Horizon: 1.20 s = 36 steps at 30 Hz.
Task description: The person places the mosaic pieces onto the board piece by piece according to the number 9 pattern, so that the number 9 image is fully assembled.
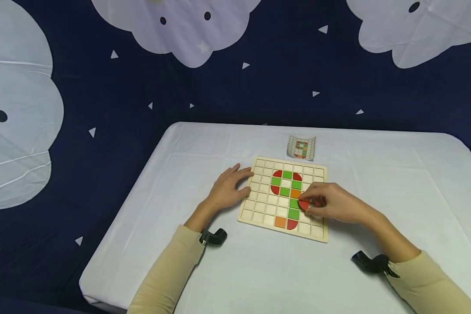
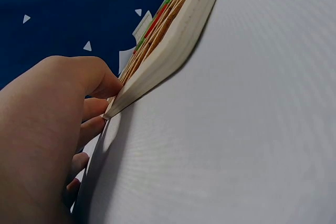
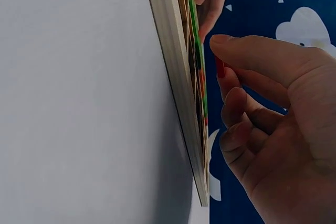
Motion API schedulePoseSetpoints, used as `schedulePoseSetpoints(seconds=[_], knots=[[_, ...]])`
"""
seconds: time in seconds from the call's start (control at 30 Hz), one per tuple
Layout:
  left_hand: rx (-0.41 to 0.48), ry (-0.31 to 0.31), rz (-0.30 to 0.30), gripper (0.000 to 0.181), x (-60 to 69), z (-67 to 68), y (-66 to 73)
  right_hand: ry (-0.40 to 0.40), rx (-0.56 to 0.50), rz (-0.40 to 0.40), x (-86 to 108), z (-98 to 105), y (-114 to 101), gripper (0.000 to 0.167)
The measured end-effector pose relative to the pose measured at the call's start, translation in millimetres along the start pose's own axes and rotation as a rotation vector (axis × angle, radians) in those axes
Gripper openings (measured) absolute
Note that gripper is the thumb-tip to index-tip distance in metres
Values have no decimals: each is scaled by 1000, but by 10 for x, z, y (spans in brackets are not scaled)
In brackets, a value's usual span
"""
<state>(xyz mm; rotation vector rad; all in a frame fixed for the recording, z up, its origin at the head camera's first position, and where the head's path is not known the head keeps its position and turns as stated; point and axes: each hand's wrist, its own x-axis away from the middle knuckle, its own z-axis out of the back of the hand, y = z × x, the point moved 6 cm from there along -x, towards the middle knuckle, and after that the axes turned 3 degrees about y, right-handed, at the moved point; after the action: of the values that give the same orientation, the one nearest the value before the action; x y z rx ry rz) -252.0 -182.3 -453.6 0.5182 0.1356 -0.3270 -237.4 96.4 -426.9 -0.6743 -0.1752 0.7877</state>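
Observation:
A pale wooden grid board (image 1: 259, 207) lies on the table, bearing green squares (image 1: 293, 214), orange squares (image 1: 280, 222) and rounded red pieces (image 1: 292, 224). My right hand (image 1: 333, 203) pinches a red piece (image 1: 304, 205) between thumb and fingers over the board's right part. In the right wrist view that red piece (image 3: 219, 68) shows edge-on, just off the board's surface. At the board's left edge, my left hand (image 1: 228, 188) rests with its fingers extended and touching the rim. The left wrist view shows its thumb (image 2: 107, 83) against the board's rim (image 2: 157, 69).
Behind the board stands a small curled card (image 1: 301, 148) printed with a similar coloured grid pattern. A white cloth covers the table (image 1: 235, 270). Dark blue fabric (image 1: 274, 96) with clouds and triangles hangs behind it. Black cameras (image 1: 370, 262) are strapped at both wrists.

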Motion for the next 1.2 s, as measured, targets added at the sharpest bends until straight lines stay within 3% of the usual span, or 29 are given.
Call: schedulePoseSetpoints(seconds=[1.2], knots=[[-7, -1, 0, 48, 4, -11, -17, -27, 7, 119, -404, -144, -415, 30]])
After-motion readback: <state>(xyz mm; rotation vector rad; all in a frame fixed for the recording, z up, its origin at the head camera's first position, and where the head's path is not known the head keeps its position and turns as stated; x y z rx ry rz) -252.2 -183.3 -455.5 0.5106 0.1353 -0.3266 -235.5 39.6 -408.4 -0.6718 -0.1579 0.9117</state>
